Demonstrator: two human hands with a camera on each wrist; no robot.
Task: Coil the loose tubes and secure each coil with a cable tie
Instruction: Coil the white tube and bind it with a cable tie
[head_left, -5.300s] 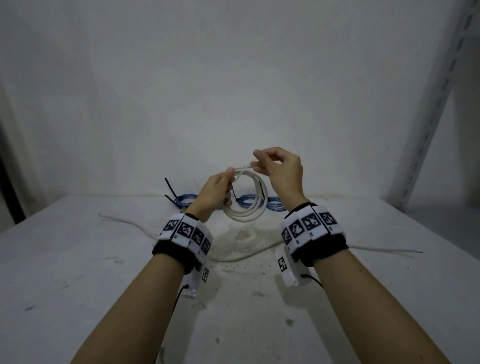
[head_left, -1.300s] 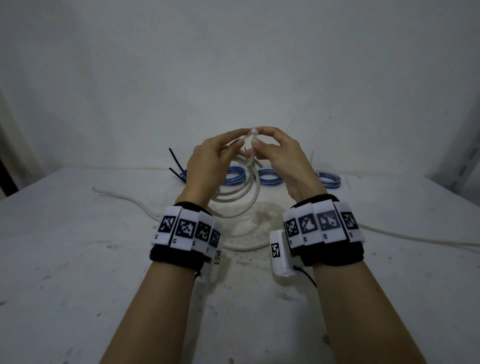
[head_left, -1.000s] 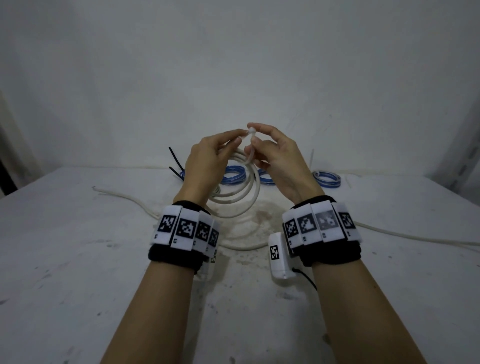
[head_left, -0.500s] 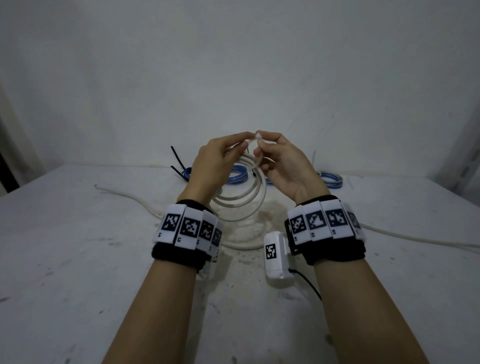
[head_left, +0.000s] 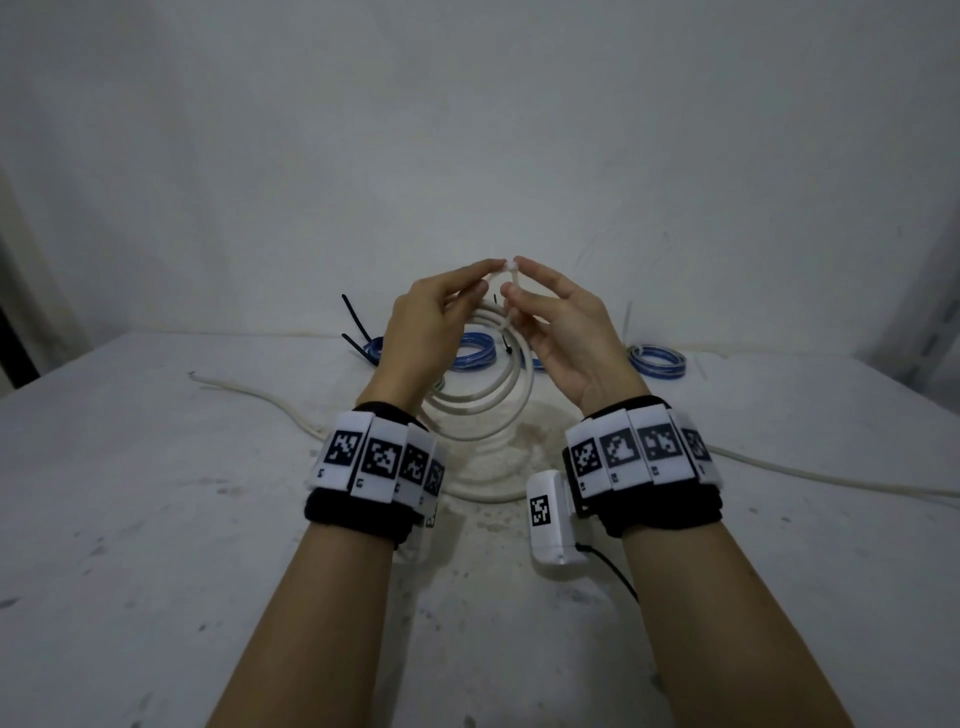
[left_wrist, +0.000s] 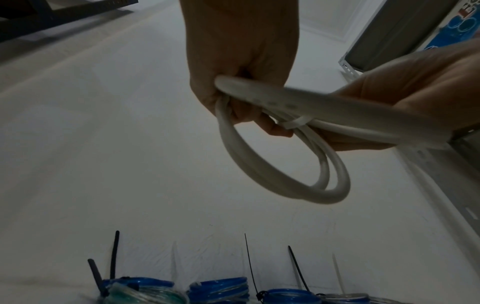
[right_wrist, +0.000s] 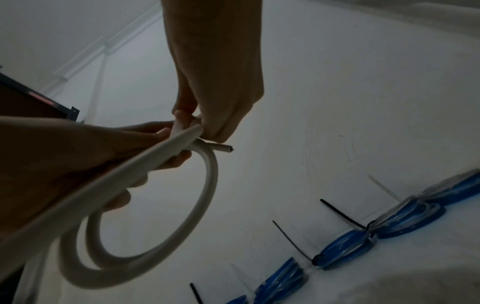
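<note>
Both hands hold a white tube coil (head_left: 488, 400) up above the white table (head_left: 156, 519). My left hand (head_left: 480, 278) curls its fingers round the coil's top strands, as the left wrist view shows for the left hand (left_wrist: 246, 115) and the coil (left_wrist: 285, 185). My right hand (head_left: 519, 280) pinches a white cable tie (head_left: 511, 266) that runs down to the strands. In the left wrist view the cable tie (left_wrist: 296, 123) wraps the strands. The right wrist view has my right hand (right_wrist: 192, 121) pinching it beside the cut tube end (right_wrist: 223, 149).
The tube's loose length (head_left: 831, 478) trails from the coil over the table to the right, and another white tube (head_left: 249, 395) lies to the left. Several tied blue tube coils (head_left: 472, 353) stand along the back wall, with black tie tails (head_left: 356, 322) sticking up.
Since 5.3 s ago both hands have risen with the coil and now pinch a white tie above it. Over the last second they stayed together, shifting only slightly.
</note>
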